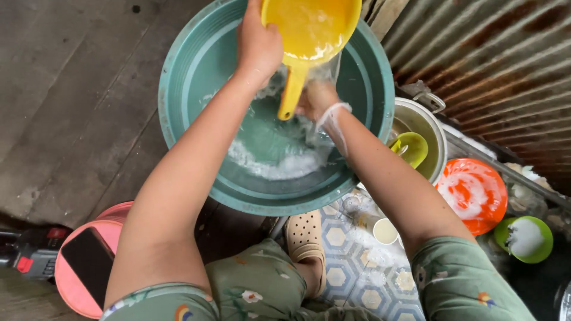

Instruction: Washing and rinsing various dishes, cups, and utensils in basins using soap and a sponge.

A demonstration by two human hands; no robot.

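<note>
My left hand (259,44) grips the rim of a yellow plastic scoop (309,27) with a long handle, tilted over a large teal basin (184,89). Under the scoop my right hand (316,98), foamy at the wrist, is closed on something wet and clear that I cannot identify. Soapy water and foam (279,160) lie in the bottom of the basin.
A metal pot (437,128) holding a green cup (410,148) stands right of the basin, beside a soapy orange plate (473,193) and a green bowl (526,238). A phone (88,258) lies on a pink stool (113,229) at lower left. Corrugated metal wall is at right.
</note>
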